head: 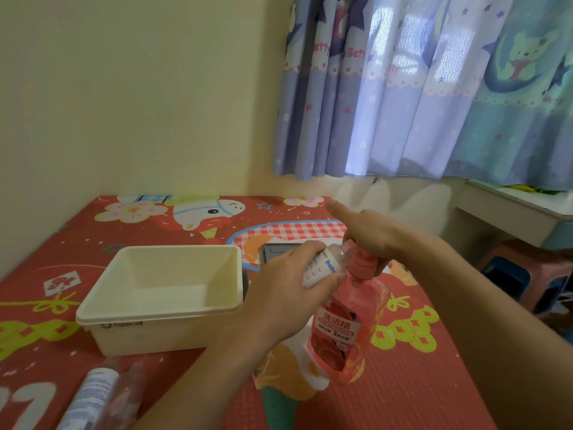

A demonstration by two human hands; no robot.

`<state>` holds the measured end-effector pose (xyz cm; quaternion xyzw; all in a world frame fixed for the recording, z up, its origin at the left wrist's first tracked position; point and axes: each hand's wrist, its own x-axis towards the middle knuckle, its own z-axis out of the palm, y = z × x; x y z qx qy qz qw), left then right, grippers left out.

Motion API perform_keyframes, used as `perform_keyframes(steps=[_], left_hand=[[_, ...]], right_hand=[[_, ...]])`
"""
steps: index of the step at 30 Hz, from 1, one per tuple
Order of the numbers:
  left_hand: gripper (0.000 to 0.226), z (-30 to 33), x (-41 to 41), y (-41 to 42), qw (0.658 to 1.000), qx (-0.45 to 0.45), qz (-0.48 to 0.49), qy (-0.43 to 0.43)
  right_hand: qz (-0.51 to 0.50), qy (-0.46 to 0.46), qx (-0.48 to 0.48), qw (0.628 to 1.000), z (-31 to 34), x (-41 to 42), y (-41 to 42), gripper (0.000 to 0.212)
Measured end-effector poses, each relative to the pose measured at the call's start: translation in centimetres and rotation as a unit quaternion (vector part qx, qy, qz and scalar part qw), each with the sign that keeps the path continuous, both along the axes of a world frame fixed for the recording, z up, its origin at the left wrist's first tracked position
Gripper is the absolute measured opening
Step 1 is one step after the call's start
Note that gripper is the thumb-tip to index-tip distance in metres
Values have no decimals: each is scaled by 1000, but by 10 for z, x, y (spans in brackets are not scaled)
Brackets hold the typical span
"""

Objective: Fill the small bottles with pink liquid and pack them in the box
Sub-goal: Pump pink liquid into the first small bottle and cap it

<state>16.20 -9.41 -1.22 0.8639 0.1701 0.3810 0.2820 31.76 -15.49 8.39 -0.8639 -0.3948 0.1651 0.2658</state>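
Small bottle held at the pump spout

The left hand point(280, 285) has its grip clamped around a small bottle point(324, 266), tilted so its mouth meets the pink pump point(361, 263) of the pink liquid bottle point(342, 330), which stands upright on the red patterned bench point(418, 383). The right hand point(369, 232) rests on the pump top, fingers closed over it, thumb raised. The cream box point(102, 318) sits to the left. Another bottle point(93, 395) lies at the near edge, blurred, possibly clear
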Motion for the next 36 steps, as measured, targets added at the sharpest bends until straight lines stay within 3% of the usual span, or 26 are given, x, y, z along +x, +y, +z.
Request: perform_keyframes(steps=[4, 11, 17, 24, 30, 36], left_hand=[[33, 6, -1, 1, 1000, 19, 4, -13], [33, -2, -1, 1, 1000, 11, 9, 11], [35, 6, 0, 1, 1000, 24, 14, -12], [36, -1, 1, 0, 1000, 12, 17, 9], [39, 6, 1, 0, 1000, 19, 16, -9], [40, 0, 2, 1, 999, 22, 26, 6]], right_hand=[[23, 53, -35, 998, 11, -2, -2, 79], [-4, -31, 4, 999, -5, -2, 3, 81], [21, 58, -35, 998, 10, -2, -1, 80], [-7, -26, 20, 999, -7, 2, 4, 68], [13, 52, -32, 998, 9, 0, -4, 76], [-5, 15, -2, 1000, -4, 3, 2, 47]])
